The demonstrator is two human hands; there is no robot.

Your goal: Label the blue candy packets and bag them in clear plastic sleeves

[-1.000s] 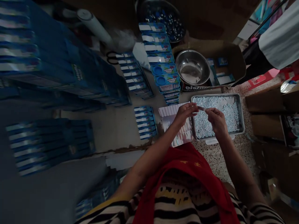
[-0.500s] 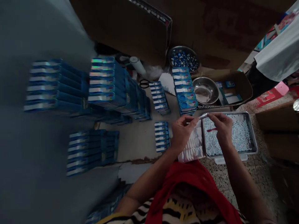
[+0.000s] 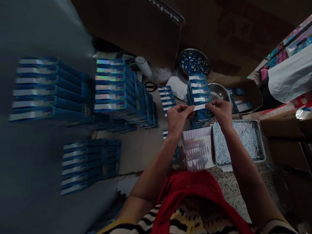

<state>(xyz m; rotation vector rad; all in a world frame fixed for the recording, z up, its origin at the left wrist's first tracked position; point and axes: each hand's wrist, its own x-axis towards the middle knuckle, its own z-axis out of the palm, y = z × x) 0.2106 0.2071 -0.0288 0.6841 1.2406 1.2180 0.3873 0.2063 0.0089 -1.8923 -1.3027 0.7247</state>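
Observation:
A short white strip, seemingly a sticker (image 3: 200, 107), is stretched between my two hands. My left hand (image 3: 177, 117) pinches its left end, and my right hand (image 3: 221, 112) pinches the right end. The strip lies over a row of blue boxes (image 3: 198, 84), several of which carry similar white strips on their faces. Whether it touches the box beneath, I cannot tell. Nearer my body is a sheet of shiny strips (image 3: 198, 148). To its right, a metal tray (image 3: 261, 143) holds many small pale pieces.
Stacks of blue boxes (image 3: 110, 87) stand on the left. Behind are a bowl of small blue and silver pieces (image 3: 193, 61), another metal bowl (image 3: 220, 92) and an open carton (image 3: 255, 94). Black-handled scissors (image 3: 151, 86) lie near a white roll (image 3: 143, 67).
Both hands have moved left and away from my body, from above the sheet and tray to the row of boxes. The strip now shows flat between them. The camera view has shifted slightly.

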